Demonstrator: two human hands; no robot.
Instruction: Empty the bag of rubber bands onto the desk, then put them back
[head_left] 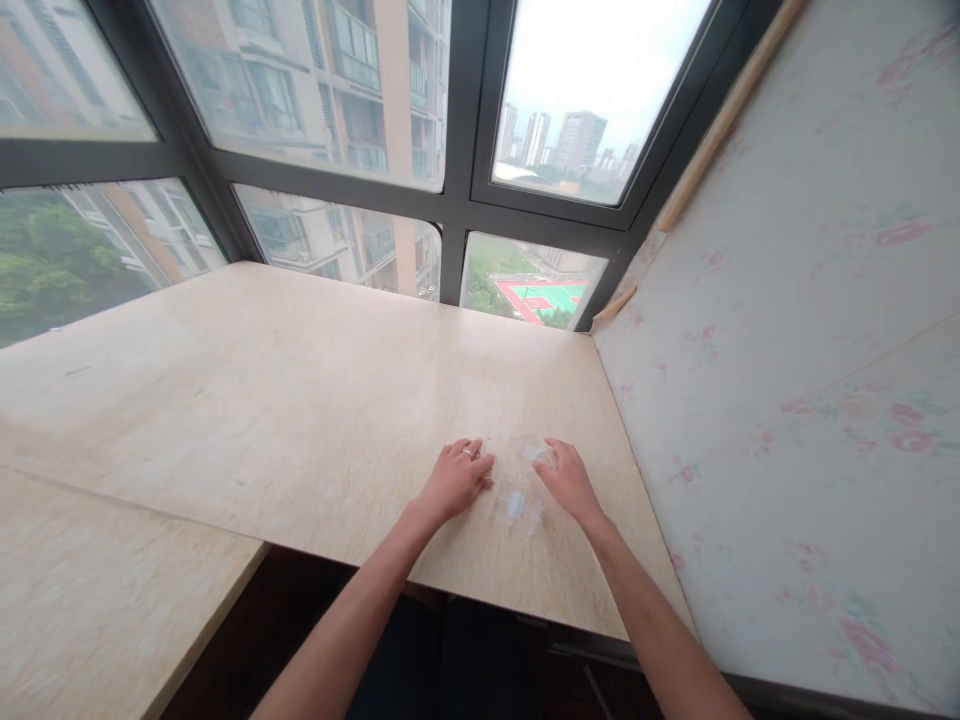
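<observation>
A small clear plastic box lies on the pale marble-look sill, between and a little nearer than my hands. Its see-through lid appears swung back on the far side, though the clear edges are hard to make out. My right hand has its thumb and fingers closed around the lid's right edge. Left of the box rests my left hand, a ring on one finger. Its fingers are bent and drawn together by the box's left side; whatever is at the fingertips is too small to tell.
The broad sill reaches to dark-framed windows. On the right a wall with floral paper rises close to my right arm. A lower-left counter meets the sill, with a dark gap below the front edge.
</observation>
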